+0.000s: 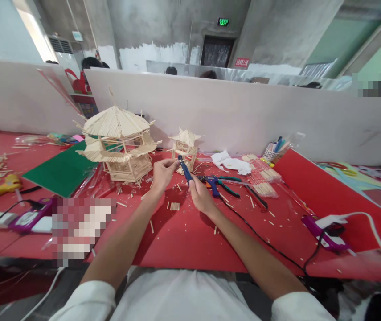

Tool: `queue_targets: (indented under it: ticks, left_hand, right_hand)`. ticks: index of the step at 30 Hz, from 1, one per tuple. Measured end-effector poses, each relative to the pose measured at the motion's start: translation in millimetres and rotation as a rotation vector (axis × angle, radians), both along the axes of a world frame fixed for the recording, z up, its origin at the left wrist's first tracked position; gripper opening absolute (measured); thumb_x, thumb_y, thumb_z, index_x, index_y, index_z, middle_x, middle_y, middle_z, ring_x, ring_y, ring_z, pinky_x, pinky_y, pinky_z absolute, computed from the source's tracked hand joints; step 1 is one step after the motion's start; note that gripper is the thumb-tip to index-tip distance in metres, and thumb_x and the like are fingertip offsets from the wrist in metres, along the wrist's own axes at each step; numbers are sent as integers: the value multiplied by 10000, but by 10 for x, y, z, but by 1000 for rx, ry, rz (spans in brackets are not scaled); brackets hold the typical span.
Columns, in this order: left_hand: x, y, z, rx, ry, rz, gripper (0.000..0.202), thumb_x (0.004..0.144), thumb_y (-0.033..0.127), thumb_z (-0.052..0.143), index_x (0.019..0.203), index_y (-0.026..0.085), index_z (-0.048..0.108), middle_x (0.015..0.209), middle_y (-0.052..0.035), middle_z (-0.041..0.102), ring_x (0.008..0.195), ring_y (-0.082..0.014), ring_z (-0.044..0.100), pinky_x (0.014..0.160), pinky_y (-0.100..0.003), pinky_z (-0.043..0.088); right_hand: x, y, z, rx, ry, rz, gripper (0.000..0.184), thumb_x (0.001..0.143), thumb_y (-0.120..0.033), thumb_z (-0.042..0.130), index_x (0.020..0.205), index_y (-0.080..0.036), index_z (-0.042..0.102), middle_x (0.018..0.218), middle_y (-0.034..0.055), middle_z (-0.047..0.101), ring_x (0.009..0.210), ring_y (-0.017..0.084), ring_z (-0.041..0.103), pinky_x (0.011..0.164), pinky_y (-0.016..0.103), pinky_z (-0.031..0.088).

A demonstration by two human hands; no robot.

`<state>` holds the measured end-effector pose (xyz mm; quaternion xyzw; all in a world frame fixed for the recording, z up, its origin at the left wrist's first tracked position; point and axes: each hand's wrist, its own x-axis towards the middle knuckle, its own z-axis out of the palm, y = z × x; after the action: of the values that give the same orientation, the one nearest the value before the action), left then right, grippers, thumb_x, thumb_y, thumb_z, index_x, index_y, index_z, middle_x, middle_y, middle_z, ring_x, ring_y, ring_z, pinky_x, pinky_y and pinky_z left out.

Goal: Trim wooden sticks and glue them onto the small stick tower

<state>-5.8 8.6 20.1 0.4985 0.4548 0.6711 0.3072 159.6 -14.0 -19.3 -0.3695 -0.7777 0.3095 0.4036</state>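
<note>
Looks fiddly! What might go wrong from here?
The left hand is close to the tip of the blue tool in the right hand, so it might get pinched. The small stick pavilion stands just beyond both hands; a slip could knock it. A black cord runs beside the right forearm, which might snag it.

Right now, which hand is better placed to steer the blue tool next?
Probably the right hand: it holds the blue tool by its near end; the left hand is at the tip.

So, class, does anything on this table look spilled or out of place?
Yes: short, pale wooden stick pieces lie scattered across the red tabletop at mixed angles, unlike the neat row of small wooden sticks.
</note>
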Motion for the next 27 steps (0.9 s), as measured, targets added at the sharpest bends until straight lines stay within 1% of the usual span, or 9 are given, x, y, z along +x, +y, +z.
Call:
queue_targets:
  ticks: [2, 4, 8, 12, 14, 18, 21, 24, 27]
  left_hand:
    - [10, 8, -13, 1, -13, -7, 329, 662, 416, 769, 802, 118, 771, 772, -86, 749, 666, -171, 628, 651, -280, 491]
    - [14, 19, -28, -1, -20, -16, 331, 654, 421, 772, 795, 121, 770, 769, -85, 750, 662, -171, 628, 651, -282, 495]
    - [12, 44, -62, -6, -40, -21, 339, 651, 423, 774, 807, 122, 770, 766, -83, 749, 664, -169, 633, 657, -284, 501]
    - [6, 54, -81, -5, -54, -23, 315, 657, 397, 775, 799, 116, 767, 770, -87, 749, 662, -165, 638, 676, -287, 507]
    - [3, 54, -82, -6, -53, -25, 316, 656, 396, 778, 797, 114, 764, 769, -89, 750, 657, -166, 638, 674, -290, 509]
    - [0, 51, -80, -11, -45, -18, 327, 654, 411, 780, 800, 119, 765, 768, -89, 751, 668, -174, 642, 672, -291, 509]
    - [1, 46, -75, -10, -36, -16, 312, 668, 400, 772, 805, 119, 768, 771, -91, 749, 679, -178, 647, 676, -293, 506]
    - [0, 41, -65, -8, -28, -15, 291, 670, 379, 771, 799, 118, 770, 767, -92, 747, 678, -180, 648, 670, -294, 505]
    - [-4, 41, -55, -6, -27, -17, 287, 668, 374, 768, 798, 118, 771, 763, -89, 748, 676, -178, 647, 672, -293, 506]
  right_hand:
    - [1, -5, 27, 63, -2, -42, 451, 1004, -372, 272, 1360, -184, 473, 1205, 128, 620, 1138, 247, 567, 1010, 424, 413]
    - [6, -1, 44, 99, -17, -53, 441, 1002, -363, 281, 1347, -181, 488, 1279, 132, 595, 1210, 254, 535, 1048, 435, 383]
    - [21, 19, 53, 123, -68, -28, 446, 1006, -359, 271, 1367, -198, 477, 1323, 120, 579, 1278, 246, 495, 1080, 437, 361]
    - [26, 24, 68, 136, -78, 5, 458, 1004, -345, 274, 1399, -195, 451, 1394, 120, 528, 1322, 243, 457, 1108, 443, 333]
    - [26, 18, 80, 129, -90, 6, 465, 1005, -344, 264, 1401, -188, 450, 1356, 125, 554, 1291, 249, 487, 1089, 442, 354]
    - [30, 1, 103, 94, -110, 1, 465, 1004, -354, 269, 1395, -195, 464, 1142, 116, 651, 1128, 260, 588, 999, 431, 425]
    - [30, -4, 113, 91, -105, 2, 467, 1002, -360, 271, 1387, -195, 475, 1134, 119, 650, 1047, 259, 612, 955, 422, 442]
    - [26, -2, 117, 101, -103, 8, 470, 1001, -361, 260, 1380, -191, 481, 1136, 125, 650, 1018, 260, 615, 941, 425, 444]
    - [24, 0, 119, 113, -105, 7, 462, 1003, -357, 255, 1363, -195, 496, 1073, 119, 662, 1009, 261, 616, 939, 418, 442]
